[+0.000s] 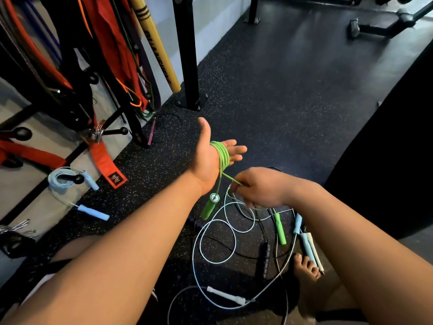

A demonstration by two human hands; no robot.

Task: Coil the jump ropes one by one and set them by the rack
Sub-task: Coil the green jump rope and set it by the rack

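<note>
The left hand (206, 158) was held out flat, palm turned inward, thumb up and fingers straight, gripping nothing. The green jump rope (221, 153) sat wound round that palm in a tight band of several turns, crossing it at the base of the fingers, the coil's loops running top to bottom across the hand. It was a thin, smooth, glossy cord. From the underside of the left hand one end dropped straight down to a green handle (209, 206), a rounded stick with a metal cap at its top, hanging below the wrist with its long axis tilted down and to the left.

Just right of and below the left hand, the right hand (260, 187) had its fingers curled and pinched a taut strand that ran up at a slant to the coil. A second green handle (280, 228) lay on the speckled rubber floor (281, 90) farther below and right; through the tangle I couldn't quite tell if it belonged to the same rope. A white handle (226, 295) lay well below. Far left of the left hand, a coiled pale blue rope (58, 179) lay by the rack (185, 52).
</note>
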